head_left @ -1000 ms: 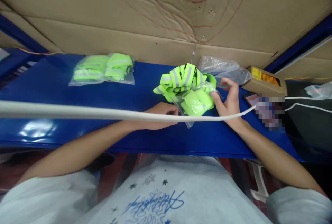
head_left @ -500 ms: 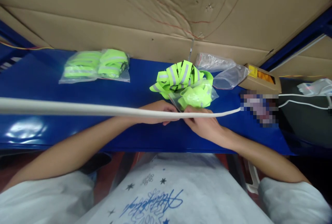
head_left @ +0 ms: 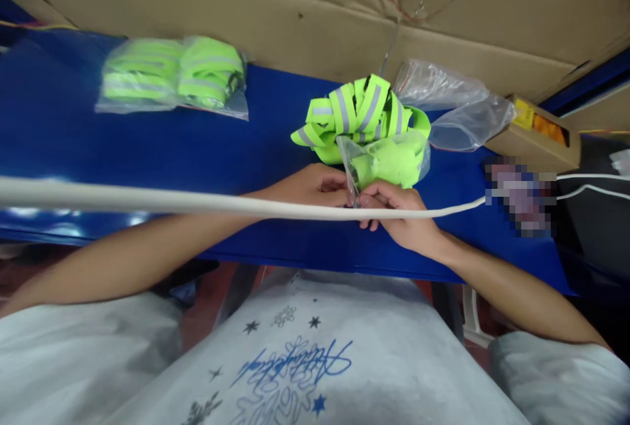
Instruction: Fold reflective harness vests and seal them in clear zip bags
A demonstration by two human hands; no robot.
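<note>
Between my hands is a clear plastic bag [head_left: 394,161] with a neon-yellow reflective strap bunched inside. My left hand [head_left: 315,187] pinches the near edge of its opening from the left. My right hand [head_left: 401,214] grips the same edge from the right, its thumb and fingers close to the left fingertips. A white cable crosses in front of both hands and hides part of them. Just behind the bag lies a loose heap of neon-yellow straps [head_left: 352,110] with grey reflective stripes.
Two filled bags of straps [head_left: 162,74] lie at the back left of the blue table [head_left: 207,143]. Empty clear bags [head_left: 443,87] and a cardboard box [head_left: 536,140] stand at the back right. The white cable [head_left: 147,197] runs across to a pixelated object [head_left: 522,195].
The view has shifted, so the table items sit higher and the right-hand ones farther right. My right fingers have shifted along the bag's edge, which now stands more upright.
</note>
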